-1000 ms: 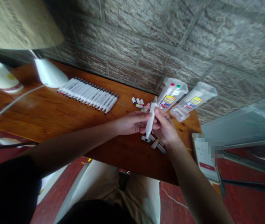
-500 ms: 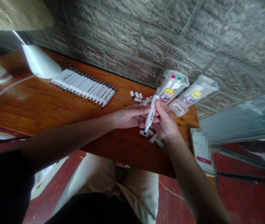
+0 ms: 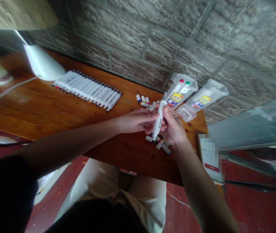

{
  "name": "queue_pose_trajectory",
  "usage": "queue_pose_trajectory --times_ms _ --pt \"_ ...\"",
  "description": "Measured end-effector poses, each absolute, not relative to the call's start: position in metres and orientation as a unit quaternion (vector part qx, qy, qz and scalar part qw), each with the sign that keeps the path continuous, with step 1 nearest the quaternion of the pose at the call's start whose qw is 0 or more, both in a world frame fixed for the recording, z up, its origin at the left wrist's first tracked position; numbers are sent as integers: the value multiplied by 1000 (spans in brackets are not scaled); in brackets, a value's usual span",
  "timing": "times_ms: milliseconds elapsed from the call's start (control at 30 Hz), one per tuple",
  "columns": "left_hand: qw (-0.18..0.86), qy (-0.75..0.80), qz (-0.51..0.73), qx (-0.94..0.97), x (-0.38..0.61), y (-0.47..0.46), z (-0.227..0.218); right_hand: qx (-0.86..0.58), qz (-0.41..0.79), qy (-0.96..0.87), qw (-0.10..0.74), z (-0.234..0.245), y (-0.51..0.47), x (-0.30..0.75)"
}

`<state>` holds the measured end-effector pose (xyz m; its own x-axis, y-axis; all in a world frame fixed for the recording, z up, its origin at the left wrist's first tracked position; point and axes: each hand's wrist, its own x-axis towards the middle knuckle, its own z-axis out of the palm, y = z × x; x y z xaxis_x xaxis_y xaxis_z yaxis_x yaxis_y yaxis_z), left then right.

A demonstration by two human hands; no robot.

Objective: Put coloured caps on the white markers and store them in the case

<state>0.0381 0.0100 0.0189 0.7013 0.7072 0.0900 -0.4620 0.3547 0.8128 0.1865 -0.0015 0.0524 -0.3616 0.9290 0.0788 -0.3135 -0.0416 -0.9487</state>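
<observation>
A white marker (image 3: 158, 118) stands nearly upright over the wooden table (image 3: 43, 110), gripped by my right hand (image 3: 174, 127) around its upper part. My left hand (image 3: 138, 120) closes on the marker's lower part from the left. Under my hands lie several loose marker caps (image 3: 160, 144). More small caps (image 3: 143, 101) with coloured ends lie just beyond my hands. A long row of white markers (image 3: 88, 90) lies side by side further left on the table.
Two clear plastic marker cases (image 3: 183, 87) (image 3: 204, 97) lie against the brick wall at the back right. A white lamp base (image 3: 43, 63) and its cord (image 3: 4, 94) are at the left. A phone (image 3: 210, 158) rests at the table's right edge.
The view has shifted slightly. Both hands still hold the marker, which has tilted a little and sits slightly lower over the caps.
</observation>
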Motion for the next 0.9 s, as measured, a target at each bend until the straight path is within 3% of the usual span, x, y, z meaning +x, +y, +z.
queue_pose_trajectory --times_ms 900 --pt "782 135 357 492 37 10 22 -331 624 -534 464 53 -2 190"
